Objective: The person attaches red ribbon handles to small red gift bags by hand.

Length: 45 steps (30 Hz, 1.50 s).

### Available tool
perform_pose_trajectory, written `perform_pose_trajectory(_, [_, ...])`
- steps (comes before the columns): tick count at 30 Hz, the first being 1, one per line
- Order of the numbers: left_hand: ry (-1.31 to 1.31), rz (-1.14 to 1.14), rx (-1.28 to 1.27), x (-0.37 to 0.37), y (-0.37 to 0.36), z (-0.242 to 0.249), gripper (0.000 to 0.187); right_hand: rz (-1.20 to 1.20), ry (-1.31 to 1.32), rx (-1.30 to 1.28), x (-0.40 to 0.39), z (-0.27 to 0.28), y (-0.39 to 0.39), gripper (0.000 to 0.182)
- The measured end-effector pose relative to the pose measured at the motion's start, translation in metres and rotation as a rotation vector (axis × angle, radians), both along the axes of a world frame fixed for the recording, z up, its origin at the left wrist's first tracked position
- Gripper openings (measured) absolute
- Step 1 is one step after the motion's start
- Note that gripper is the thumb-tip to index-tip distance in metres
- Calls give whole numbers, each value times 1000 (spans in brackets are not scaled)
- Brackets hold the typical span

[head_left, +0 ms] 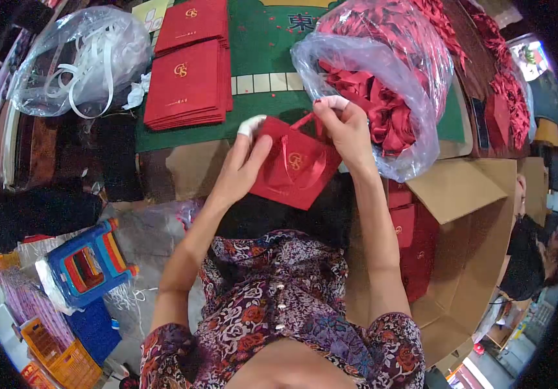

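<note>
A red paper gift bag with a gold logo and a red ribbon handle on its front is tilted in front of my body. My left hand grips its left side, thumb on the front face; white tape wraps one fingertip. Above the bag's upper right edge, my right hand pinches a red ribbon, with white tape round a finger. Just beyond that hand, a clear plastic sack bulges with many red ribbons. Stacked flat red bags lie beyond my left hand.
A green table carries the stacks. A clear bag of white ribbon lies at far left. An open cardboard box holding red bags stands to my right. A blue plastic stool and orange crates are at lower left.
</note>
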<state>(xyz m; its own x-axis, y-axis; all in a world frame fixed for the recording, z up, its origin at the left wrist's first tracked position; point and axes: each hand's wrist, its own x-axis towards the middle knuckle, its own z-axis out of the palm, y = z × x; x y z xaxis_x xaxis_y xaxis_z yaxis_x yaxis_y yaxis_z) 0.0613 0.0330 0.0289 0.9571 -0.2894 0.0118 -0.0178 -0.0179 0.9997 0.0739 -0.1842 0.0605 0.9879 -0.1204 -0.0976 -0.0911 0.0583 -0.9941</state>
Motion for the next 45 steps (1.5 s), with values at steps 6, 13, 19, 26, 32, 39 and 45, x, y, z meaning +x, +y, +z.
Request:
perform_pose_trajectory(6, [-37, -165, 311, -34, 21, 28, 68, -117, -56, -99, 14, -6, 4, 16])
perform_pose_trajectory(13, [-102, -213, 287, -39, 38, 35, 56, -233, -60, -182, 33, -17, -1, 17])
perform_pose_trajectory(19, [15, -124, 172, -35, 56, 43, 59, -107, -29, -332, 22, -14, -9, 21])
perform_pose_trajectory(26, [-402, 211, 512, -28, 55, 103, 38, -389, -332, -876, -13, 2, -35, 24])
perform_pose_trajectory(32, [-654, 85, 910, -55, 3, 88, 41, -425, -314, -1275, -10, -18, -46, 32])
perform_pose_trajectory(39, [-429, -39, 859, -71, -39, 30, 56, -440, -415, -1277, -10, -13, -44, 14])
perform_pose_trajectory(45, [-417, 12, 654, -56, -53, 17, 43, -290, -547, -1041, -46, 12, 0, 16])
